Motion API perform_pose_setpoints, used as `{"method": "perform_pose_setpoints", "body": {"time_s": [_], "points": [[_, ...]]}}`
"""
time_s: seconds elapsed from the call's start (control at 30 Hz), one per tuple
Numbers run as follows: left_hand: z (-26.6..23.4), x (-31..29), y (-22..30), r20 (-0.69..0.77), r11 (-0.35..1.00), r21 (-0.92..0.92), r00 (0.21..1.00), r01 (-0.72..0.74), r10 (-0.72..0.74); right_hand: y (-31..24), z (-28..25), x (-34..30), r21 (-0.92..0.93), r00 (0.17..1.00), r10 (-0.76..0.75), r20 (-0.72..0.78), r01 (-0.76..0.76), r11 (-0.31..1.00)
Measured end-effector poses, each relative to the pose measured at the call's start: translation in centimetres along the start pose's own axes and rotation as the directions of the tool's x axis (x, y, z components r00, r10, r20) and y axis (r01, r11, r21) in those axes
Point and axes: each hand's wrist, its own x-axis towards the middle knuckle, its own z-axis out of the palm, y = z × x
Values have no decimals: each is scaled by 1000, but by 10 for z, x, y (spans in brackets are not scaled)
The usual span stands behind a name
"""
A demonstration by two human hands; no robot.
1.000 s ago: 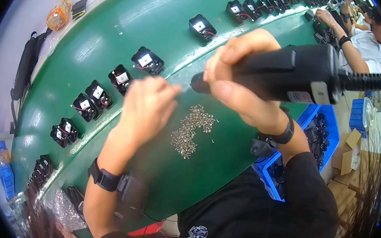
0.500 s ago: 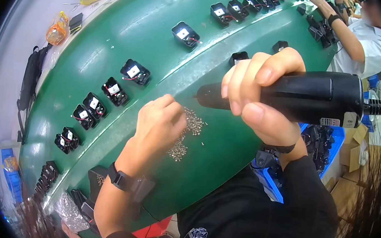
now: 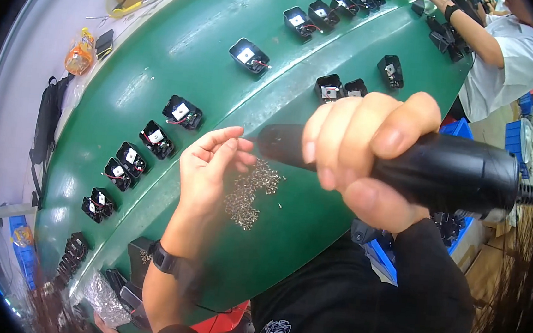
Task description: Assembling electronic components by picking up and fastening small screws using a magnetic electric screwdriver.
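Note:
My right hand (image 3: 369, 147) is wrapped round a black electric screwdriver (image 3: 456, 173), held level above the table with its narrow end toward the left. From the thick end a ribbed cord sleeve runs off to the right. My left hand (image 3: 210, 161) is raised beside the screwdriver's tip, thumb and forefinger pinched together and the other fingers curled. Whatever sits in that pinch is too small to make out. Below both hands, a loose pile of small silvery screws (image 3: 251, 194) lies on the green table (image 3: 299, 233).
Black open housings with white parts and red wires stand in a row along the table, one housing (image 3: 182, 112) near my left hand. More housings (image 3: 329, 88) are beyond the screwdriver. A blue bin (image 3: 463, 231) is at the right; a co-worker's arm (image 3: 474, 35) reaches in at top right.
My left hand has risen from the screw pile and turned, bringing its pinched fingertips up to the screwdriver's tip. The screwdriver has shifted slightly left and down. The view has moved a little.

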Motion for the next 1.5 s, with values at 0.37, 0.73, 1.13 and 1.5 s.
{"method": "perform_pose_setpoints", "body": {"time_s": [0.37,0.73,1.13,1.5], "points": [[-2,-11,-4,74,965,-249,995,77,-60,7,3,-3,72,999,43,31,-45,996],[9,-4,-4,103,948,-284,988,142,-117,4,-9,5,102,998,23,66,-30,994],[23,5,1,151,861,-457,973,225,-174,7,-10,14,91,999,-28,17,27,995],[8,51,7,216,412,802,853,-432,475,59,-45,40,-206,987,2,-159,-35,978]]}}
